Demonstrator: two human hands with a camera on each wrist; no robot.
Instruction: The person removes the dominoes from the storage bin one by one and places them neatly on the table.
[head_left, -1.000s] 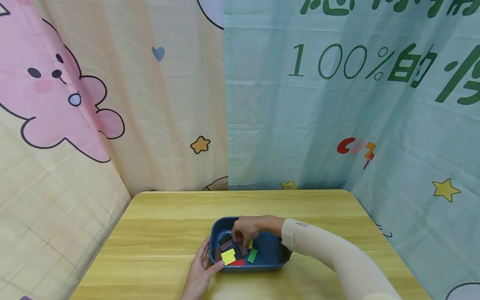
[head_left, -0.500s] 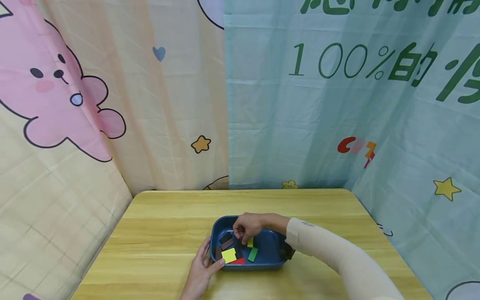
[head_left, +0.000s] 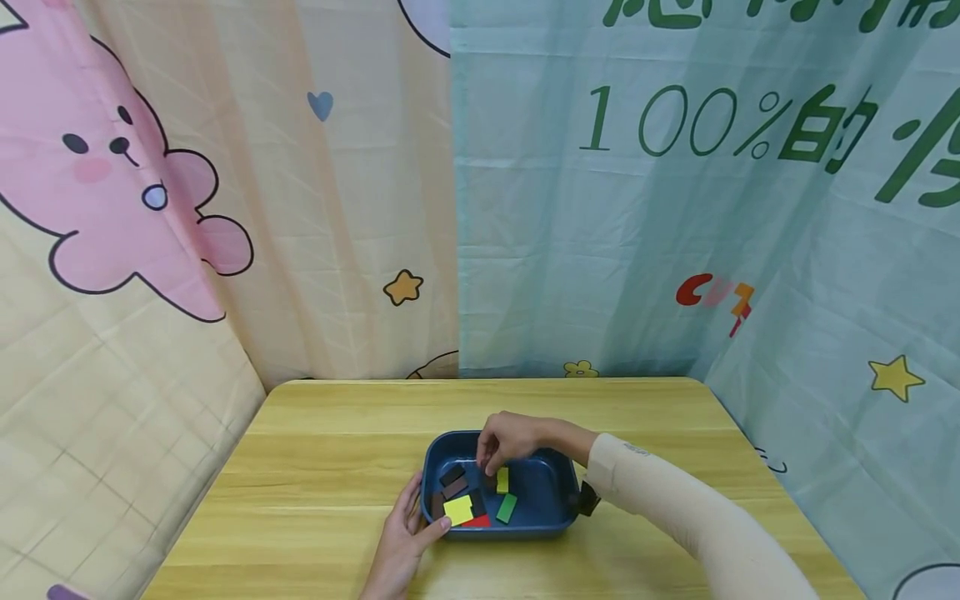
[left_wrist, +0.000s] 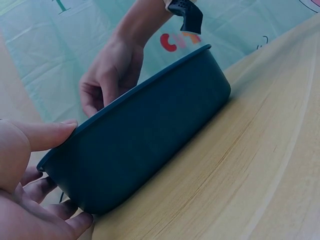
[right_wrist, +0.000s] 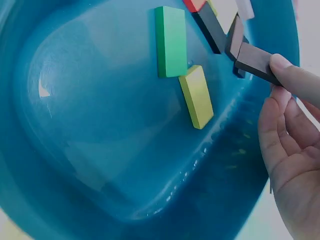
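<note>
My left hand [head_left: 397, 546] grips the left end of a blue plastic basin [head_left: 536, 532], thumb over the rim and fingers against the outer wall, as the left wrist view shows. Above the basin's far side is my right hand [head_left: 512, 437]. Between thumb and fingers it pinches a dark brown rectangular block [right_wrist: 257, 62]. Inside the basin lie a green block [right_wrist: 171, 42], a yellow block [right_wrist: 197, 97], a black block [right_wrist: 210, 27] and a red block [head_left: 477, 522]. A broader bright yellow piece [head_left: 458, 511] and several dark blocks lie near my left thumb.
The basin stands on a wood-grain table [head_left: 337, 467]. Behind it hang a cream printed curtain [head_left: 360, 208] and a light blue-green one [head_left: 525, 250]. A black device [head_left: 588, 498] is on my right wrist, beside the basin's right end.
My right hand has risen from among the blocks and moved slightly right and away, bringing the brown block up with it. The left hand keeps its grip on the basin.
</note>
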